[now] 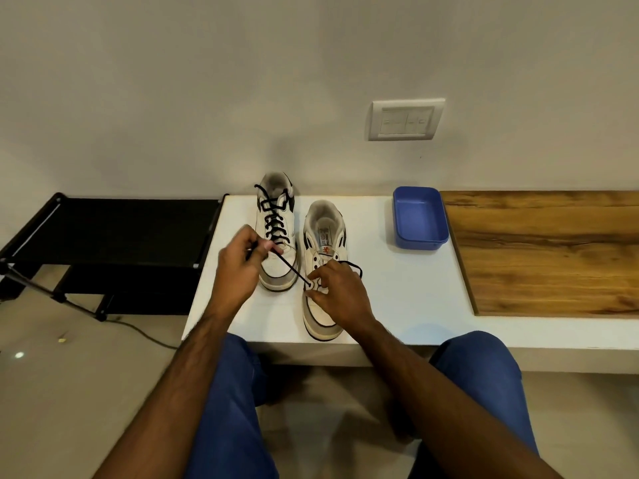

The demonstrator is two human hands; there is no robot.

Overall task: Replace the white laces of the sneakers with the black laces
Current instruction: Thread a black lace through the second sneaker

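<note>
My left hand [238, 262] pinches one end of the black lace [292, 267] between thumb and fingertips, holding it up and to the left so the strand runs taut down to the lowest eyelets of the near sneaker [323, 271]. My right hand [337, 288] rests on that sneaker's forefoot with fingers curled at the eyelet row; it seems to be pinching the lace where it enters the shoe, though the exact contact is hidden by the fingers. A loop of the same lace arcs out just past my right knuckles.

Step in hand, as I judge it: first pass of the black lace through the bottom eyelets of the second shoe. The far sneaker [276, 233], just beside it to the left, is already laced in black up to the collar. The near one shows bare eyelets above my fingers, so most of its lacing remains. No white laces are visible anywhere.

Next move calls for: drawing the lace through until both ends look even, then crossing to the next eyelet pair. Keep the shoe pinned while pulling, or it will slide on the white table [397, 295].

Blue tub [420, 219] sits to the right, near a wooden board [546, 250].
</note>
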